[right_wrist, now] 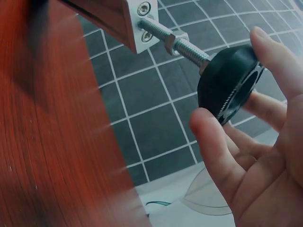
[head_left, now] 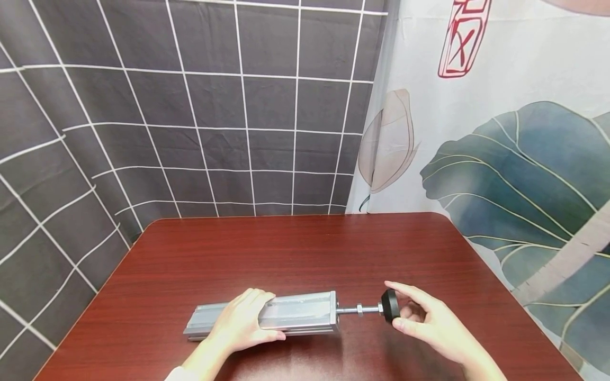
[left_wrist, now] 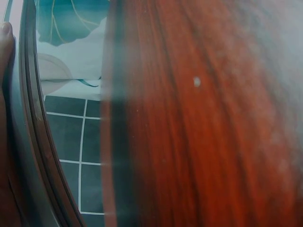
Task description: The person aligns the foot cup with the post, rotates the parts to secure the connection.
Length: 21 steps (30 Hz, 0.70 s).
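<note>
A silver aluminium profile (head_left: 305, 312) lies lengthwise at the front of the table, and my left hand (head_left: 243, 320) grips it from above, thumb along the near side. From its right end sticks a threaded rod (head_left: 348, 311) with a hex nut (head_left: 359, 310) partway along. The rod ends in a round black levelling foot (head_left: 391, 306). My right hand (head_left: 431, 317) pinches the foot's rim between thumb and fingers. In the right wrist view, two screw heads (right_wrist: 144, 8) show on the end plate (right_wrist: 137, 38) beside the rod. The left wrist view catches only the profile's grooved side (left_wrist: 38, 109).
The reddish-brown wooden table (head_left: 286, 254) has rounded far corners. Behind it hangs a dark grey curtain (head_left: 214, 100) with white grid lines. A white curtain with a leaf print (head_left: 519, 174) covers the right side.
</note>
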Each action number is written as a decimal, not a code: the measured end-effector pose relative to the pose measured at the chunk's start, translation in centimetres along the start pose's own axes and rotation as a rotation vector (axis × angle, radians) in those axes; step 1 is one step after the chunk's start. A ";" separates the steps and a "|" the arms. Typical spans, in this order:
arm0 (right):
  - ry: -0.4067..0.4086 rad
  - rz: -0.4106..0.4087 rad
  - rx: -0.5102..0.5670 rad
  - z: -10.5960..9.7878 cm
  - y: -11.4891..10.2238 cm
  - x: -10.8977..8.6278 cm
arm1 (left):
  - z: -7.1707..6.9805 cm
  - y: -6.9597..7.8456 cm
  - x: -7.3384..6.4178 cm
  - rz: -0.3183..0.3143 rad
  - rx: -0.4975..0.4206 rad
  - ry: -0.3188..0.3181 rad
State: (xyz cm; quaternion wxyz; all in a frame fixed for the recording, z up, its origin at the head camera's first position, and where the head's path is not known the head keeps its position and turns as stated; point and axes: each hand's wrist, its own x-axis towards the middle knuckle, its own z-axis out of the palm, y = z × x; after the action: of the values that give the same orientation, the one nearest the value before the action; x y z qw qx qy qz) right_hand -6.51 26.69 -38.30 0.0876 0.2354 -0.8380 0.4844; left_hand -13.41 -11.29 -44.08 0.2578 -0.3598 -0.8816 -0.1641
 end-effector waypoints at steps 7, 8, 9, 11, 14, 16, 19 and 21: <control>0.003 0.029 0.046 0.3 -0.1 0.2 | -0.3 0.2 0.0 -0.004 -0.004 0.001; 0.006 0.036 0.042 0.3 -0.2 0.2 | -0.3 0.2 0.0 -0.003 -0.005 0.003; 0.009 0.044 0.039 0.3 -0.3 0.2 | -0.4 0.3 0.0 -0.001 -0.006 0.006; 0.011 0.052 0.034 0.4 -0.3 0.1 | -0.4 0.3 -0.1 0.001 -0.007 0.007; -0.002 0.041 0.042 0.4 -0.4 0.1 | -0.5 0.4 -0.1 -0.002 -0.005 0.001; -0.017 0.026 0.047 0.4 -0.5 0.1 | -0.5 0.4 -0.1 -0.006 -0.003 -0.005; -0.038 0.009 0.025 0.1 -0.6 -0.1 | -0.6 0.5 -0.1 -0.012 -0.005 -0.010; -0.061 0.011 0.025 -0.2 -0.5 -0.4 | -0.6 0.5 -0.1 -0.015 -0.007 -0.013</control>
State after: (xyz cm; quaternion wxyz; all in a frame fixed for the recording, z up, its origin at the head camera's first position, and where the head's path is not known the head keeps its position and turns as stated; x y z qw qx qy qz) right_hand -5.90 26.81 -37.96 0.0564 0.2466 -0.8356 0.4877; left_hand -12.79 -11.31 -43.62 0.2497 -0.3552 -0.8852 -0.1668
